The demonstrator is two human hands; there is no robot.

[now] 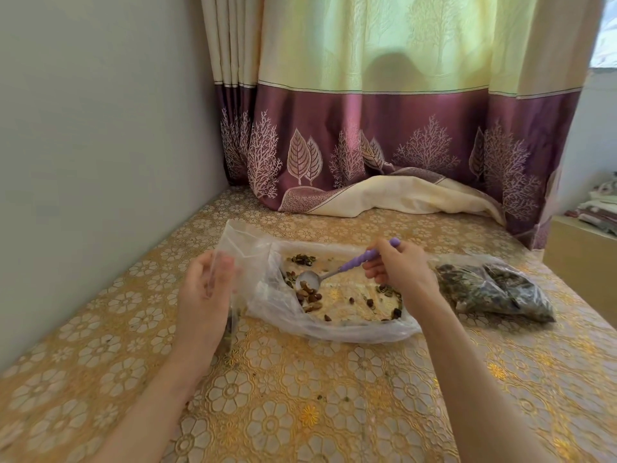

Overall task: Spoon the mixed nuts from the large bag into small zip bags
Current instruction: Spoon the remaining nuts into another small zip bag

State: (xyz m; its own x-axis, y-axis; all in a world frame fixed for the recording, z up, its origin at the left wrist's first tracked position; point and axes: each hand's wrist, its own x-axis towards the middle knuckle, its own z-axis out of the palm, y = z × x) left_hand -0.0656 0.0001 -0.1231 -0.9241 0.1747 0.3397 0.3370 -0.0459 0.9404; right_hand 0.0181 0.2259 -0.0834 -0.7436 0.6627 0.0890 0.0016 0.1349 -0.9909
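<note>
The large clear bag (267, 295) lies open on the table with a few mixed nuts (309, 295) scattered inside. My right hand (399, 270) grips the purple handle of a spoon (354, 264). Its metal bowl rests down among the nuts at the bag's left side. My left hand (203, 295) holds a small clear zip bag (220, 282) upright beside the large bag's left edge. Some nuts show dark at the small bag's bottom.
A pile of filled small bags (494, 289) lies right of the large bag. The table carries a gold flower-patterned cloth (300, 412). A wall runs along the left, a purple and cream curtain (384, 135) hangs behind, its hem bunched on the table.
</note>
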